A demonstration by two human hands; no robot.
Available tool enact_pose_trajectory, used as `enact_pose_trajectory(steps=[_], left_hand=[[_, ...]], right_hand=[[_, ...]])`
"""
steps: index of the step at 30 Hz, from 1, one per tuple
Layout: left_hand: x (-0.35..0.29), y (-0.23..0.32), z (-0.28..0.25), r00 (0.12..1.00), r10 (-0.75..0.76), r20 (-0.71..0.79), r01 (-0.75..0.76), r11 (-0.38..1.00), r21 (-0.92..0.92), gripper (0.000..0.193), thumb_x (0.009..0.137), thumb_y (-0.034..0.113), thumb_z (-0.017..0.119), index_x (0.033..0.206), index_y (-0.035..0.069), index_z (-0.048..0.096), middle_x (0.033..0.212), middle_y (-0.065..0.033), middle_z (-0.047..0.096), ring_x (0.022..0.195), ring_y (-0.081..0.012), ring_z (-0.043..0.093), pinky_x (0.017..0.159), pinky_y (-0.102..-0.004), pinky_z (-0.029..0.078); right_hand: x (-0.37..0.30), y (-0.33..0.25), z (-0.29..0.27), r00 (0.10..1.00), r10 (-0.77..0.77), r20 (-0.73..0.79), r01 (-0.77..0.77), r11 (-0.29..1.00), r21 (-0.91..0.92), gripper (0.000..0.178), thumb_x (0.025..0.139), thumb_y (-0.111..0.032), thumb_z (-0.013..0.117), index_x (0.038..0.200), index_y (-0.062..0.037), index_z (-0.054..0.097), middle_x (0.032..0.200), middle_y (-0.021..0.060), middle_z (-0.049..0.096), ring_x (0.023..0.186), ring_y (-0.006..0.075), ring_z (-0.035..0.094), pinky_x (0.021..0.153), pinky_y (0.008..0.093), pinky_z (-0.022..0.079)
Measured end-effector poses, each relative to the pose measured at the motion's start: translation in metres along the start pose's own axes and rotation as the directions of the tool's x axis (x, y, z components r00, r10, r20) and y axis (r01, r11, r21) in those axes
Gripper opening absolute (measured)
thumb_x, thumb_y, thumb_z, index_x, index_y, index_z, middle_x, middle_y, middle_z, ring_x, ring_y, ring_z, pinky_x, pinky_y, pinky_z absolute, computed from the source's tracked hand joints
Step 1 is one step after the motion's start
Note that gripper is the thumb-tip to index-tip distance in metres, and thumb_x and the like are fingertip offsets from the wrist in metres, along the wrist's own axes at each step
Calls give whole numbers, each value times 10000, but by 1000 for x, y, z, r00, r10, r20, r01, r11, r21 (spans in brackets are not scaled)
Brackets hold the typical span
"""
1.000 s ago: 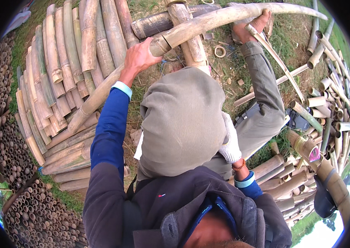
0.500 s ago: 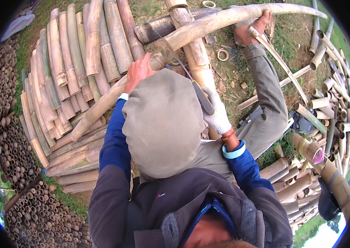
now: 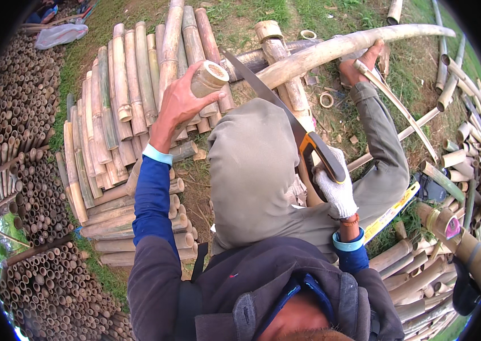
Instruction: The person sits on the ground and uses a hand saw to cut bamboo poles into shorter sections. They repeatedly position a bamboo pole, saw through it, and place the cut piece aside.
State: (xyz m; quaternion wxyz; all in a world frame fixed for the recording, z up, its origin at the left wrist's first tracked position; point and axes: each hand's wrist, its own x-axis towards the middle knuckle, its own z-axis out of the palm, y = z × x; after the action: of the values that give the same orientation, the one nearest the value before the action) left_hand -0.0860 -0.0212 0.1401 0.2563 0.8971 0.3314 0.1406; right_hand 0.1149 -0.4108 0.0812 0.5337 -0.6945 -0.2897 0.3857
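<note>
My left hand [image 3: 181, 102] is wrapped round the upper end of a bamboo pole [image 3: 207, 80], whose pale cut face is tilted up toward me. The rest of that pole passes behind my forearm. In a white knitted glove, my right hand [image 3: 336, 184] grips a handsaw [image 3: 274, 98] by its orange and black handle. Its blade slants up and left over my grey-trousered knee [image 3: 252, 165], with the tip near the pole's cut end but seemingly apart from it. Beyond, a long curved bamboo pole [image 3: 360, 44] lies across an upright-looking bamboo support [image 3: 277, 51], beside my bare foot [image 3: 363, 62].
Rows of cut bamboo lengths [image 3: 107, 108] lie at the left, with more stacked nearer [image 3: 144, 230]. Large piles of bamboo [image 3: 53, 290] fill the far left. Bamboo offcuts [image 3: 468, 165] are heaped at the right. A yellow strip [image 3: 391, 213] lies beside my right leg.
My left hand has lifted the pole's end, turning its cut face upward. The saw has moved right and away from the pole, with my right hand still holding it.
</note>
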Motion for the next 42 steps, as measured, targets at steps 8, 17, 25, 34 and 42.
enact_pose_trajectory(steps=[8,17,25,34,42], left_hand=[[-11,45,-152,882,67,-466,-188,957,-218,871,876,573,878,1461,6,569,1303,-171,699,1150,-260,723,988,-413,608],[-66,31,-304,316,-72,-946,-556,794,-246,861,901,818,606,1172,2,657,1032,-200,721,991,-409,732,932,-568,612],[-56,-9,-209,111,-287,-951,-671,684,-285,787,889,785,661,1272,110,525,1132,-153,603,1016,-345,682,850,-551,604],[-43,38,-143,187,-289,-939,-506,791,-344,922,953,835,542,1296,-20,535,1168,-203,601,1094,-353,686,938,-512,622],[-34,56,-86,412,-282,-867,-462,755,-465,969,953,864,520,1331,-28,534,1194,-135,585,1145,-290,635,1016,-461,544]], right_hand=[[-98,-41,-125,865,-118,-488,105,993,-54,495,991,-50,687,1468,-48,553,1046,21,663,895,93,621,846,264,523],[-144,19,-246,377,-357,-855,119,934,-337,335,1044,-55,672,1370,-30,599,1132,58,697,954,135,670,893,305,562],[-127,157,-250,624,-170,-763,-556,589,-586,811,903,-100,768,1636,-138,422,1417,258,582,1305,446,578,1088,531,504],[-38,52,-253,595,-496,-632,-444,453,-773,478,982,-128,653,1455,-102,596,1226,227,692,1083,416,681,971,540,546],[217,51,-5,988,69,-137,-102,964,-247,1012,924,-724,679,1560,43,499,1491,311,587,1369,408,599,1135,450,489]])
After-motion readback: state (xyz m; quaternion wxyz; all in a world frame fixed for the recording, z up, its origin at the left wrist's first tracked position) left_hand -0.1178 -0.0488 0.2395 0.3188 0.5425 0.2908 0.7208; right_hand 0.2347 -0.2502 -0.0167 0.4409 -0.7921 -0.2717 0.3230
